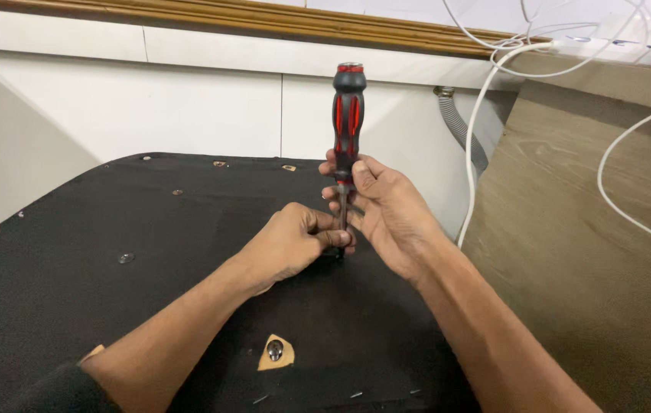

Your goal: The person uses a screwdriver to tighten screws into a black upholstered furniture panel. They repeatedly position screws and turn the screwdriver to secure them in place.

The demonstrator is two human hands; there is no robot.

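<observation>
A screwdriver [348, 115] with a black and red handle stands upright, tip down on a black fabric-covered panel [111, 229]. My right hand [387, 214] is wrapped around the bottom of the handle and the top of the metal shaft. My left hand [295, 241] pinches the shaft low down, close to the fabric, with fingers curled. The screwdriver's tip and whatever it touches are hidden behind my fingers.
A metal bolt head [275, 351] sits in a triangular cut-out near the panel's front. Another bolt [125, 258] and small staples dot the fabric. A brown wooden board [585, 252] leans at the right. White cables [486, 99] and a grey corrugated hose [455, 122] hang by the white wall.
</observation>
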